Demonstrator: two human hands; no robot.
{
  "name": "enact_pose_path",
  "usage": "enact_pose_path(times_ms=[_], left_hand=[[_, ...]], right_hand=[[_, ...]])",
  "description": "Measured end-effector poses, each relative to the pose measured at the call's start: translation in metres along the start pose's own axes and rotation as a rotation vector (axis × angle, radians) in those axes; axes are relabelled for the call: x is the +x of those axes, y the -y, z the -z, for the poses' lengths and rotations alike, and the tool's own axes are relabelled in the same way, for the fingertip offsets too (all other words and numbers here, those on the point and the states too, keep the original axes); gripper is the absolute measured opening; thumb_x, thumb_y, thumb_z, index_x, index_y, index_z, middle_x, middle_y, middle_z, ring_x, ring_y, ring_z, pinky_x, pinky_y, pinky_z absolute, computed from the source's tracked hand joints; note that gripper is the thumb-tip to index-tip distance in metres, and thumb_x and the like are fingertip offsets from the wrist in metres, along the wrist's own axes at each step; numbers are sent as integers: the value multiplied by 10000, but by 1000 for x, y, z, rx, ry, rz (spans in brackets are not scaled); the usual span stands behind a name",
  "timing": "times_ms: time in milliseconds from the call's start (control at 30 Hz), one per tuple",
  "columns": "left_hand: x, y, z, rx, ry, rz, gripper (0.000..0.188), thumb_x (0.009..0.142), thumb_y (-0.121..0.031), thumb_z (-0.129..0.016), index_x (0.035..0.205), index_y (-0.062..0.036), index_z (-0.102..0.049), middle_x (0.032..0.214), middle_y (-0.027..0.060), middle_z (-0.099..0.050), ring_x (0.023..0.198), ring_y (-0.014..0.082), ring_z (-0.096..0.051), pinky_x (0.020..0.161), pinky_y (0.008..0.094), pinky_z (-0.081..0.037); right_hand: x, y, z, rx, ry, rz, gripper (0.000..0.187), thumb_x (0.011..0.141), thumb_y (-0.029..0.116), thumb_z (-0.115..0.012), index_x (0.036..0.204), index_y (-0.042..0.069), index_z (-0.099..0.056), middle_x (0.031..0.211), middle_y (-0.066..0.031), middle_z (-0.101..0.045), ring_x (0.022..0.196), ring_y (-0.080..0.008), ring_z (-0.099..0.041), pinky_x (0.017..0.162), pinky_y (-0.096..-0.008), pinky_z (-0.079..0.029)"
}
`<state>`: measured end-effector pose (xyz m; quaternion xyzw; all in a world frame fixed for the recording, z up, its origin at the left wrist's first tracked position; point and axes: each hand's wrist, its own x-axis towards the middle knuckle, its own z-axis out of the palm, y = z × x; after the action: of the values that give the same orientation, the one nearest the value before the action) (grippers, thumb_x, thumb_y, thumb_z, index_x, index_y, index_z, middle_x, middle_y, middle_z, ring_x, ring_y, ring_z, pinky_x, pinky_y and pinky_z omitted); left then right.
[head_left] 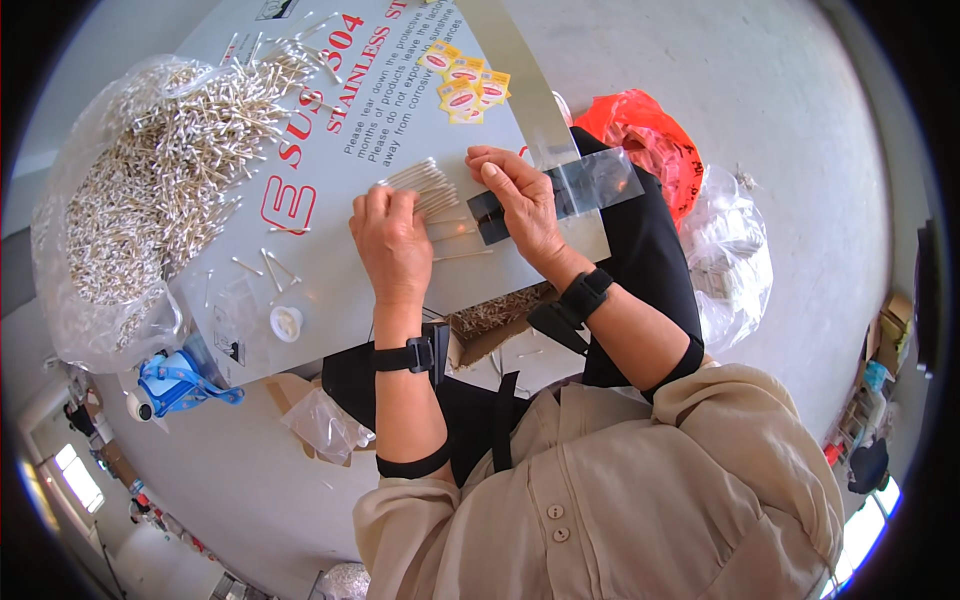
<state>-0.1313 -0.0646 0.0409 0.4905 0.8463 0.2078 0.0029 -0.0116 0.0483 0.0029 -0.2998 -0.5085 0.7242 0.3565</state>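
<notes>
My left hand (pixel 388 235) rests palm down on the grey board, its fingers curled over the left ends of a row of cotton swabs (pixel 425 188). The swabs fan out side by side to the right, with a few more lying apart below them. To their right my right hand (pixel 522 205) is raised just off the board. Its fingers are bent and the thumb lies near the forefinger; anything between them is hidden. Beside and beneath that hand lie clear plastic sleeves (pixel 608 180) and a dark strip (pixel 487 217).
A large clear bag spills a heap of cotton swabs (pixel 165 170) over the left side of the board (pixel 345 270). Yellow cards (pixel 466 92) lie at the far edge. A round white tub (pixel 286 322) stands near the front. Red (pixel 645 130) and clear bags (pixel 735 265) are at right.
</notes>
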Motion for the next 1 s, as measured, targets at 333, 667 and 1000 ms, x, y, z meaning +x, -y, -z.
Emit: enact_pose_path(times_ms=[333, 667, 1000], left_hand=[[-25, -7, -16, 167, 224, 3, 841, 865, -434, -645, 1505, -57, -250, 1578, 145, -232, 1466, 310, -199, 1164, 564, -143], [-38, 6, -19, -94, -204, 64, 478, 857, -91, -630, 1312, -33, -496, 1361, 154, -504, 1278, 344, -453, 1061, 478, -345], [5, 6, 1, 43, 9, -116, 156, 692, -18, -717, 779, -88, -607, 874, 21, -543, 907, 245, -521, 799, 391, -412]], right_hand=[[-5, 1, 1, -13, 58, -15, 271, 1013, 194, -519, 1100, -37, -629, 1255, -98, -592, 1145, -148, -548, 1014, -295, -437], [-32, 4, -5, -266, 11, 172, 136, 905, 44, -603, 1030, -8, -607, 1069, -120, -617, 903, -201, -631, 773, -298, -502], [8, 16, -16, -667, 123, 194, 63, 826, 20, -654, 889, 16, -658, 844, -110, -601, 711, -247, -615, 647, -324, -491]])
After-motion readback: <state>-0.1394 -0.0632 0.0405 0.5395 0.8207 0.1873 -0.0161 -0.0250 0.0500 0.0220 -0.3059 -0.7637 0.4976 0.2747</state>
